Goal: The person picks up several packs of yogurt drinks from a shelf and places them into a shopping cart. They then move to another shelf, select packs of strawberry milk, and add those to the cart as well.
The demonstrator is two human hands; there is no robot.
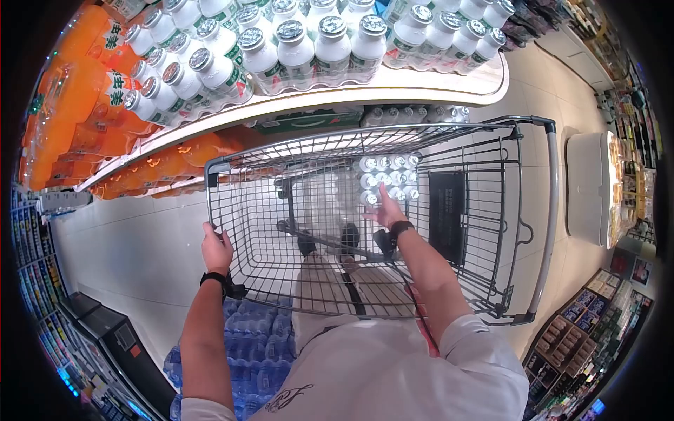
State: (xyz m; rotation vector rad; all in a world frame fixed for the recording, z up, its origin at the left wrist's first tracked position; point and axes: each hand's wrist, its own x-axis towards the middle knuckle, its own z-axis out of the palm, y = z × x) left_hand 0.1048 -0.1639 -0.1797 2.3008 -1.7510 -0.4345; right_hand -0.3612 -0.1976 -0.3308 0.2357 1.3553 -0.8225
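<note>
A grey wire shopping cart (316, 306) stands across the front of my body. Its left end bars are in my left hand (217, 250), with the fingers curled round the wire. Inside the basket, toward the right, sits a small pack of white bottles (400, 163) with silvery caps. My right hand (388, 210) reaches down into the cart at the near edge of this pack. Its fingers are stretched out and spread, with the fingertips right at the bottles.
Beyond the cart, a shelf (351, 96) carries rows of white bottles (291, 43) and large orange drink bottles (77, 105). Blue-wrapped water bottles (256, 337) are stacked near my left side. A white bin-like stand (588, 186) is at right, past the cart handle (547, 231).
</note>
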